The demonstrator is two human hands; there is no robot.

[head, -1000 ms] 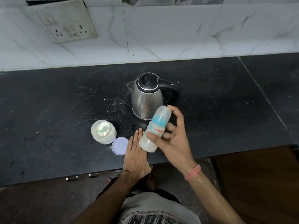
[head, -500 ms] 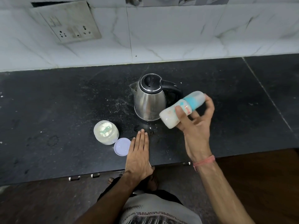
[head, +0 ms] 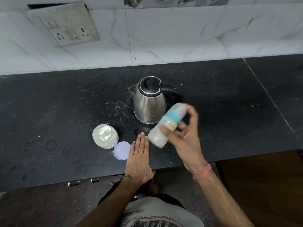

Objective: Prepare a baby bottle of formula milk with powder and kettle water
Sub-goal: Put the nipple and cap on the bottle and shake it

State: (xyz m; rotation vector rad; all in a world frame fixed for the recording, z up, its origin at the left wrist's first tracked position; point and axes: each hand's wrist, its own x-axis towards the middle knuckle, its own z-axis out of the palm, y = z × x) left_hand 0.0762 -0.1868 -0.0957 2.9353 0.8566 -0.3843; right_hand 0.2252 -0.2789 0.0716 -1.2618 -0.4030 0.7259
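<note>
My right hand (head: 185, 138) grips a capped baby bottle (head: 165, 126) with a teal collar and white milk inside, tilted in the air in front of the kettle and blurred by motion. A steel kettle (head: 149, 102) with a black lid stands on the dark counter (head: 65, 112). To its left sits an open jar of powder (head: 105, 136) with a pale scoop inside, and its lilac lid (head: 122, 150) lies beside it. My left hand (head: 139, 158) rests flat on the counter near the front edge, fingers straight.
A white marble-tiled wall with a socket plate (head: 68, 25) backs the counter. The counter's front edge (head: 98, 177) runs just behind my left wrist, with drawer handles below. A seam (head: 268, 95) crosses the counter at the right.
The bottle has swung from upright near my left hand, out to the right and tilted, and now back down-left; it is blurred. My left hand has stayed flat.
</note>
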